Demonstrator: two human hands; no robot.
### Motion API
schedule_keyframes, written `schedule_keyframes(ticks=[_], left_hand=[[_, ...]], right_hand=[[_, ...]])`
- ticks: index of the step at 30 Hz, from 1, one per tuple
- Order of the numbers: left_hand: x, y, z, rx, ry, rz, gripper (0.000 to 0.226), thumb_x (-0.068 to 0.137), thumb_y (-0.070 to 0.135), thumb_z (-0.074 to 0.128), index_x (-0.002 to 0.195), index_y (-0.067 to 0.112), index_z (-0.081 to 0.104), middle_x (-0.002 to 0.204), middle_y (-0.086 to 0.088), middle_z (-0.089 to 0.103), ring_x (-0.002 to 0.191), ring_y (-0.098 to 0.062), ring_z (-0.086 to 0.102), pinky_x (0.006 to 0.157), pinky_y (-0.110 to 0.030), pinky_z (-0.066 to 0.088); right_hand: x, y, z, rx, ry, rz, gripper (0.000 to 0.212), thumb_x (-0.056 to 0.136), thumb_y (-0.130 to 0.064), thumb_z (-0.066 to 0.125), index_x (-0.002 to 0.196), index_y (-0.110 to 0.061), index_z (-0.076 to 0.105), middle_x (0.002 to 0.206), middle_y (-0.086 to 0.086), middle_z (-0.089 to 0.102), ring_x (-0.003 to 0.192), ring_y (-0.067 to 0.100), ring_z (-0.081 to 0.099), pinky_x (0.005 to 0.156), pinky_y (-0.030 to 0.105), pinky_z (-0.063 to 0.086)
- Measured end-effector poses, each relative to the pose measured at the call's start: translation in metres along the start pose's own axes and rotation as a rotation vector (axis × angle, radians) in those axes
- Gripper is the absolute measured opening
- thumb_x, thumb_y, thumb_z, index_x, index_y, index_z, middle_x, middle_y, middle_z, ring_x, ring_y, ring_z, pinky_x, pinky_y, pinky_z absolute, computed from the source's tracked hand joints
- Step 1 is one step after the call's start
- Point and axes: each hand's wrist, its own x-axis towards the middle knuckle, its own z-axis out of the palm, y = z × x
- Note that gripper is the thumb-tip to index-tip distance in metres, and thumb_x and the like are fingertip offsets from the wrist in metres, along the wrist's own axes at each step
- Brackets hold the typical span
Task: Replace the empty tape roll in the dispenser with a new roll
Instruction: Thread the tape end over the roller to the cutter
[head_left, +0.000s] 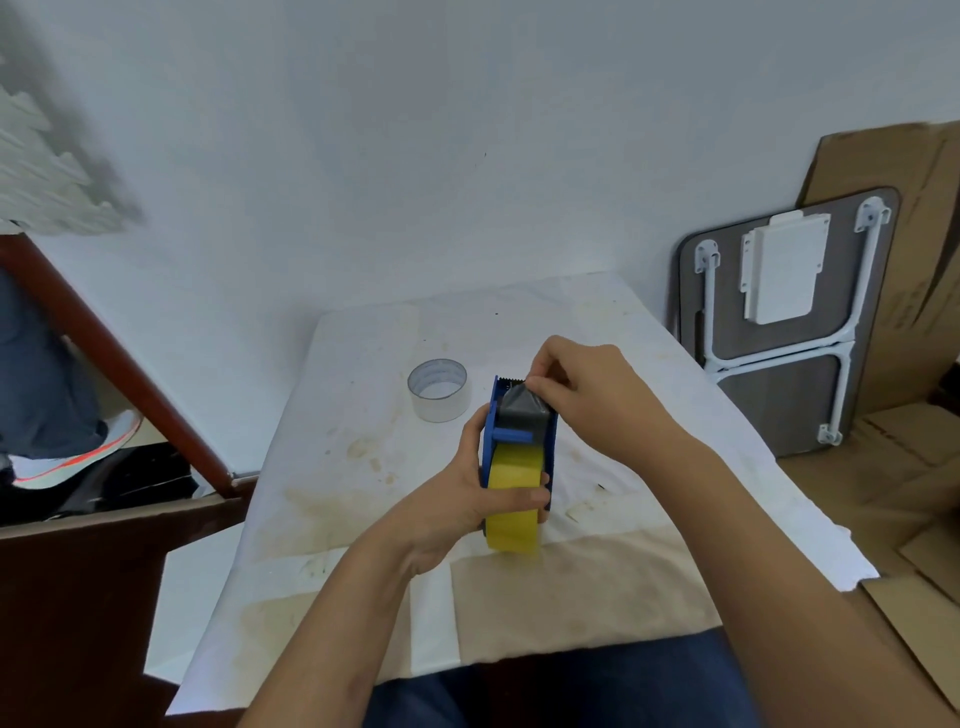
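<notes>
Over stained white cloth (363, 467), left hand (457, 499) around blue dispenser (488, 441) with yellow roll (514, 519); right hand (587, 395) pinching tape end.

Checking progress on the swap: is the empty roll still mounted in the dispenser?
No: the empty roll stands on the table, beside the blue dispenser, which carries the yellow roll.

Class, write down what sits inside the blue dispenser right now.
A yellow tape roll fills the blue dispenser, gripped by the left hand. The right hand covers part of the front; the roll's hub is hidden.
</notes>
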Motion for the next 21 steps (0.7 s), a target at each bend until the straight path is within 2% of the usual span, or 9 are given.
schedule_keyframes(ticks=[4,8,11,13,16,21], left_hand=[[0.0034,-0.0024,0.0049,-0.026,0.064,0.009,0.099,0.080,0.008,0.084,0.145,0.051,0.022,0.099,0.010,0.078,0.092,-0.019,0.076,0.092,-0.048,0.060],[-0.0002,-0.0029,0.0039,0.029,0.021,0.010,0.110,0.075,0.005,0.086,0.147,0.055,0.018,0.124,0.002,0.067,0.112,-0.023,0.068,0.095,-0.041,0.058],[-0.0037,-0.0025,0.0004,0.056,-0.001,0.017,0.115,0.075,0.002,0.086,0.148,0.056,0.015,0.133,0.000,0.062,0.119,-0.023,0.064,0.098,-0.038,0.057],[-0.0042,-0.0009,-0.0018,0.059,-0.012,0.005,0.114,0.076,0.000,0.085,0.148,0.054,0.016,0.133,-0.002,0.061,0.120,-0.025,0.063,0.098,-0.040,0.057],[-0.0032,0.0000,-0.0034,0.041,-0.005,-0.012,0.110,0.076,0.001,0.085,0.146,0.053,0.019,0.129,-0.003,0.065,0.118,-0.029,0.066,0.099,-0.049,0.056],[-0.0014,-0.0012,-0.0024,0.042,-0.012,0.005,0.110,0.077,0.002,0.085,0.146,0.058,0.019,0.128,0.004,0.066,0.115,-0.022,0.068,0.096,-0.043,0.058]], right_hand=[[-0.0015,0.0006,0.0023,0.009,0.043,-0.019,0.012,0.095,-0.026,0.056,0.095,-0.015,0.062,0.087,0.004,0.069,0.082,0.022,0.064,0.074,0.043,0.056],[-0.0020,0.0042,0.0003,0.080,0.100,0.011,0.008,0.095,-0.022,0.054,0.093,-0.016,0.060,0.082,0.002,0.068,0.074,0.019,0.061,0.066,0.035,0.051],[-0.0012,0.0042,-0.0002,0.131,0.117,0.040,0.007,0.095,-0.021,0.055,0.090,-0.017,0.059,0.081,0.001,0.069,0.071,0.016,0.061,0.061,0.027,0.047],[0.0000,0.0037,0.0015,0.144,0.110,0.057,0.007,0.094,-0.020,0.056,0.088,-0.018,0.060,0.080,0.002,0.068,0.068,0.015,0.058,0.058,0.025,0.043],[0.0010,0.0033,0.0031,0.160,0.116,0.076,0.007,0.094,-0.019,0.057,0.087,-0.018,0.059,0.079,0.003,0.068,0.070,0.016,0.060,0.058,0.024,0.045],[0.0010,0.0022,0.0024,0.186,0.135,0.102,0.008,0.095,-0.019,0.056,0.087,-0.018,0.058,0.077,0.000,0.066,0.066,0.009,0.057,0.055,0.019,0.041]])
